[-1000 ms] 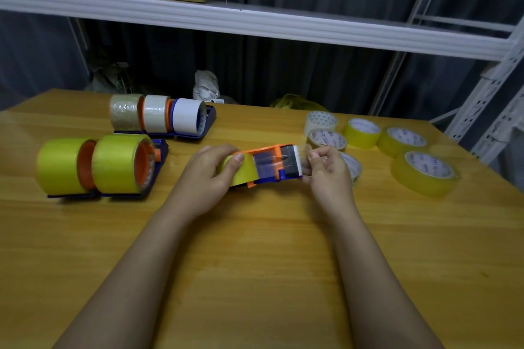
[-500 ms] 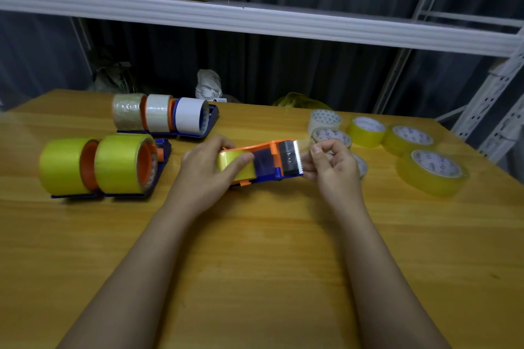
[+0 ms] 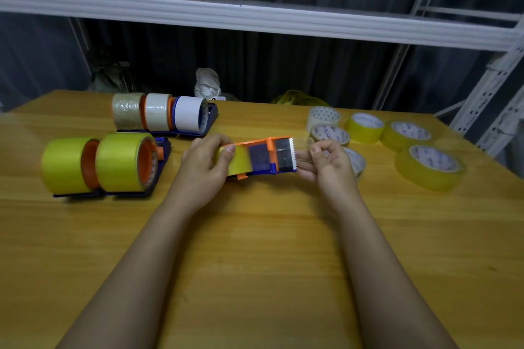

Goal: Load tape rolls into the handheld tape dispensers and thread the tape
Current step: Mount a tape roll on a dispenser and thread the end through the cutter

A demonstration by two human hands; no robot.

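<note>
One broad wooden surface (image 3: 255,249), honey-coloured with a fine straight grain, carries everything. At ten o'clock on it stand two loaded dispensers: the nearer one (image 3: 105,164) holds fat glossy yellow rolls on orange hubs in a dark blue frame, the farther one (image 3: 164,115) holds clear, cream and white rolls. At two o'clock lie loose tape rolls (image 3: 429,166), flat translucent yellow rings with printed white cores. Just above the surface's centre, toward twelve o'clock, is the orange and blue plastic dispenser (image 3: 266,157) with a yellow roll seated in it and a serrated white blade at its three o'clock end. The left hand (image 3: 204,167) wraps the roll end, thumb pressed on the yellow tape. The right hand (image 3: 326,163) has its fingers (image 3: 317,150) curled together, pinching a clear strip of tape (image 3: 303,157) just past the blade.
</note>
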